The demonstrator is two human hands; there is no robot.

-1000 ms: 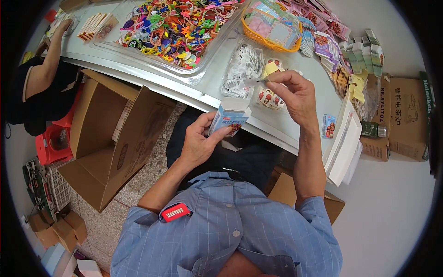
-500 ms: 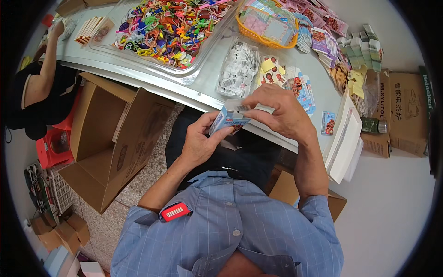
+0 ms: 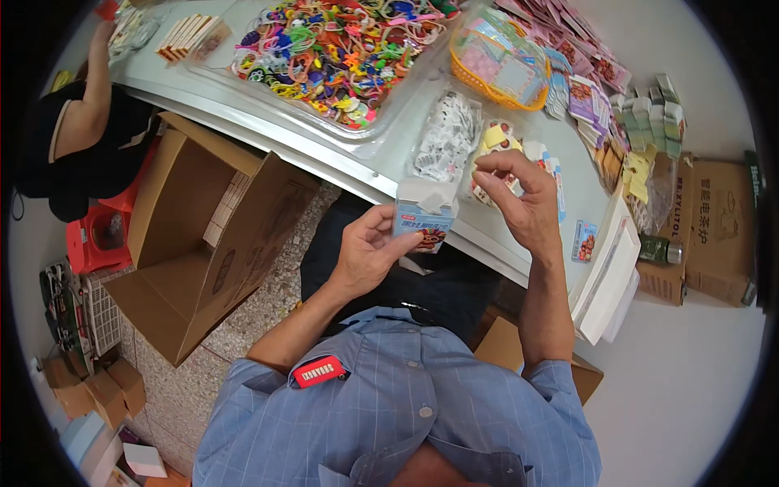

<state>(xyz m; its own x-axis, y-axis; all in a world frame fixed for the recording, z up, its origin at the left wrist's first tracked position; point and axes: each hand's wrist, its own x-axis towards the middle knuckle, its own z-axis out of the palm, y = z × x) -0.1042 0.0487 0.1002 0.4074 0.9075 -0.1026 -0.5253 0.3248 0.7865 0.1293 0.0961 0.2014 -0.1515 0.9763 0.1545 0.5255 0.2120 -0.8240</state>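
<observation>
My left hand [image 3: 369, 250] is closed around a small blue carton [image 3: 422, 226] with a food picture on its front, thumb across the lower front. The carton's top is open, and a small whitish sachet [image 3: 439, 201] shows at its mouth. To the right, my right hand [image 3: 523, 195] hovers over the table edge, apart from the carton. Its thumb and forefinger are curved with a small gap, and I see nothing between them. Beneath and beyond it lies a clear tray of small picture cards [image 3: 497, 136], beside a clear tray heaped with white sachets [image 3: 446, 134].
A large clear tray of colourful trinkets [image 3: 333, 61] and an orange basket of packets [image 3: 499, 69] stand farther back on the table. Stacked printed packs [image 3: 592, 101] line the right. An open cardboard box [image 3: 215, 243] stands at left, near another person's arm [image 3: 93, 105].
My right hand has left the carton and moved right. My left hand has turned the carton so its front faces me. The view has shifted slightly.
</observation>
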